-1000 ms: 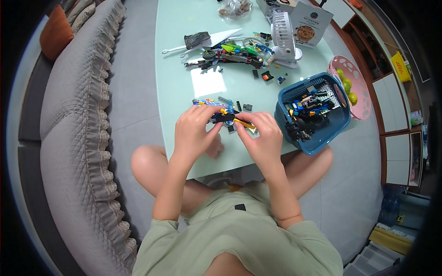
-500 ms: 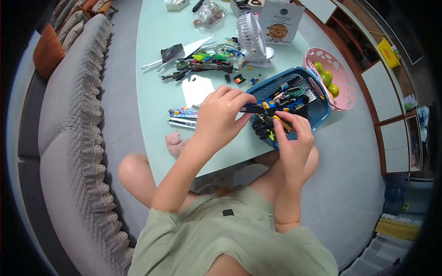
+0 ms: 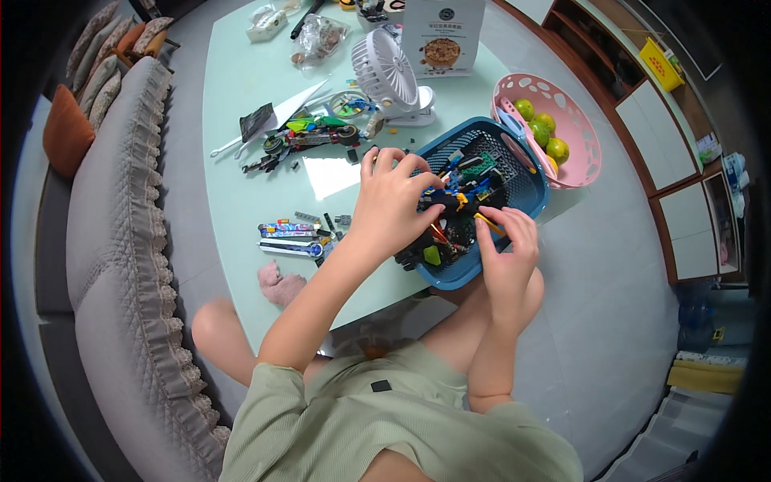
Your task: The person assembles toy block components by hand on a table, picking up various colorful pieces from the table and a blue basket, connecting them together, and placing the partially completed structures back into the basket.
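Left hand (image 3: 392,199) at blue basket's (image 3: 528,189) nine o'clock, thumb and fingers pinching dark brick piece (image 3: 452,202) above basket; right hand (image 3: 511,243) at five o'clock, pinching yellow piece (image 3: 491,225); white fan (image 3: 385,71) at eleven o'clock; pink basket (image 3: 585,128) between one and two o'clock.

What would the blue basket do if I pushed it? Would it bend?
The blue basket might flex a little, because its walls look thin and full of holes. It would probably slide rather than roll, being broad and boxy. The jumbled toy bricks inside would likely shift and rattle.
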Action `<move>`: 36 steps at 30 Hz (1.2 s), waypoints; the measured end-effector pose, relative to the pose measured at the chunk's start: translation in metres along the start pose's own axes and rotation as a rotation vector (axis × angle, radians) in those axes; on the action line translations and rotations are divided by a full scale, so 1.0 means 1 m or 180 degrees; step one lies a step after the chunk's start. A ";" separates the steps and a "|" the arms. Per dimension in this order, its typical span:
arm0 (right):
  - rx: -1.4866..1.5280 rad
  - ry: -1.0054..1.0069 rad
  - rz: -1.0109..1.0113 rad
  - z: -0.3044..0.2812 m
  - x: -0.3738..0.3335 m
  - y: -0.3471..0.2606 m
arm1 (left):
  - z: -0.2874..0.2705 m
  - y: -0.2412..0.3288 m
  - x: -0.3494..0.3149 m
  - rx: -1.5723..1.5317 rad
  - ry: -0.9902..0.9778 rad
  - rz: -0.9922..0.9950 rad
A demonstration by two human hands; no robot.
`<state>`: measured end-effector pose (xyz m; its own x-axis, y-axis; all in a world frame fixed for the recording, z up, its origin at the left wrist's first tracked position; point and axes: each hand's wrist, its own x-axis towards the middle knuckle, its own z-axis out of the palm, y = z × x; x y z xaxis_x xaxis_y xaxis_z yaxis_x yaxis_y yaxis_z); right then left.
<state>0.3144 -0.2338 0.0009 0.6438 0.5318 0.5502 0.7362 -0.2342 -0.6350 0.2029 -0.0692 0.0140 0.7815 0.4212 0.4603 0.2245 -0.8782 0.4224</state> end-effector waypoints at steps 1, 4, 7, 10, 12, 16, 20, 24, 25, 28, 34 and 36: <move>-0.0047 -0.0078 -0.0032 0.002 0.000 0.003 | 0.001 -0.002 0.002 0.0003 -0.0028 0.0014; 0.0111 -0.0071 -0.0103 0.003 0.004 0.005 | 0.004 -0.005 0.003 0.0133 -0.0095 0.0485; 0.0204 -0.0042 -0.0160 0.003 0.004 0.006 | -0.004 0.000 0.008 -0.0033 0.0257 0.0392; 0.0314 0.0011 -0.0234 0.004 0.003 0.007 | -0.013 -0.004 0.007 -0.0061 0.0386 0.0247; 0.0370 0.0008 -0.0268 0.005 0.002 0.005 | -0.024 -0.005 0.004 0.0073 0.0401 0.0227; 0.0437 -0.0065 -0.0375 0.005 -0.002 -0.001 | -0.046 -0.021 -0.014 0.0157 0.0344 -0.0106; 0.0490 -0.0057 -0.0460 0.005 -0.008 -0.013 | -0.063 -0.038 -0.040 0.0276 0.0371 -0.0378; 0.0572 -0.0116 -0.0620 0.010 -0.012 -0.035 | -0.075 -0.059 -0.071 0.0461 0.0266 -0.0510; 0.0582 -0.0231 -0.0648 0.012 -0.013 -0.041 | -0.079 -0.063 -0.079 0.0505 0.0173 -0.0517; 0.0578 -0.0395 -0.0756 0.018 -0.015 -0.057 | -0.083 -0.072 -0.099 0.0465 0.0026 -0.0574; 0.0652 -0.0729 -0.0892 0.032 -0.021 -0.085 | -0.082 -0.097 -0.126 0.0554 -0.0274 -0.0515; 0.0633 -0.0854 -0.0994 0.037 -0.022 -0.092 | -0.082 -0.110 -0.133 0.0621 -0.0267 -0.0526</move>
<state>0.2248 -0.1937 0.0277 0.3012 0.7503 0.5885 0.8151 0.1177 -0.5673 0.0266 -0.0106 -0.0299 0.7687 0.5492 0.3278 0.4545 -0.8296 0.3242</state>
